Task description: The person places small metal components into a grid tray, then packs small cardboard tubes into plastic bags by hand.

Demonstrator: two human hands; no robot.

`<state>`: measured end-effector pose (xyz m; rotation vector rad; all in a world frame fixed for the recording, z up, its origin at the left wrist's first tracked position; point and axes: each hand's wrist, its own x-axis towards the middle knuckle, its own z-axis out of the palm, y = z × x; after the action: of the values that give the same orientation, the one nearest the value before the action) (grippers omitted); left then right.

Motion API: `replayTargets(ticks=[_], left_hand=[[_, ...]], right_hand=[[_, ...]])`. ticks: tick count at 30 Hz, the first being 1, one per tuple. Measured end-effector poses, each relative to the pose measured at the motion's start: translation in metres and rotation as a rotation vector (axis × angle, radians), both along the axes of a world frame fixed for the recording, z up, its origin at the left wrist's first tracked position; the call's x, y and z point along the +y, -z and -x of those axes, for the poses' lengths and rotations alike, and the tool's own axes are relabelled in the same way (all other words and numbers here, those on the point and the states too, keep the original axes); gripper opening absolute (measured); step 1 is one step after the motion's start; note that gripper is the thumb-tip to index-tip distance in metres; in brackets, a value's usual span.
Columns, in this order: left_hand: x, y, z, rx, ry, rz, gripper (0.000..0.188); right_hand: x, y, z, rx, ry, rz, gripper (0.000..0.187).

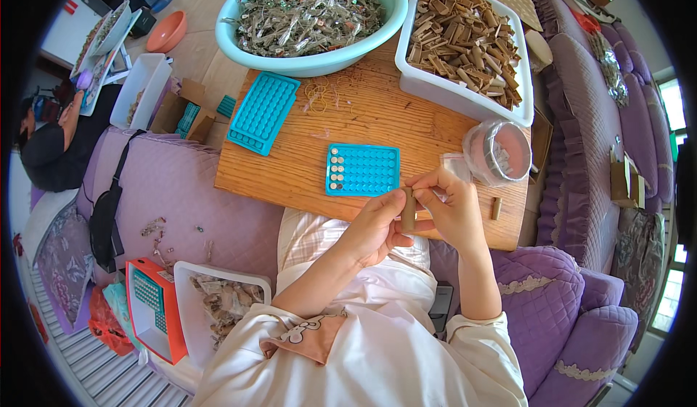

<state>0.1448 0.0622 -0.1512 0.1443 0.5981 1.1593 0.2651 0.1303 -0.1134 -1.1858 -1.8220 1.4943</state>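
Between my two hands, over the table's near edge, is a small brown cardboard tube (409, 211), held upright. My left hand (379, 225) grips it from the left with thumb and fingers. At its upper end the fingertips of my right hand (444, 202) are pinched; whether they hold some small piece is hidden. Just left of and beyond my hands lies a blue tray (367, 169) with rows of round pockets. Small silvery round pieces (335, 169) fill pockets at its left side. To the right, another short brown tube (496, 208) stands on the table.
Brown tubes heap a white bin (465, 91) at the back right; a pale blue basin (319, 64) of small clear-wrapped pieces stands at the back. A clear tub (479, 156) sits right, stacked blue trays (263, 113) left. Purple sofas (178, 182) flank the wooden table (290, 182). Another person (54, 145) sits far left.
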Motion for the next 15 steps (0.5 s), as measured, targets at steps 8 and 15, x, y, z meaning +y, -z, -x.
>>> replayTargets(ticks=[8, 15], left_hand=[[-0.004, 0.012, -0.003, -0.089, -0.04, 0.136, 0.037], [-0.004, 0.018, -0.001, -0.109, -0.035, 0.117, 0.037]], right_hand=[[-0.009, 0.016, -0.002, 0.056, 0.047, 0.066, 0.001], [-0.004, 0.029, -0.008, 0.189, -0.063, 0.239, 0.003]])
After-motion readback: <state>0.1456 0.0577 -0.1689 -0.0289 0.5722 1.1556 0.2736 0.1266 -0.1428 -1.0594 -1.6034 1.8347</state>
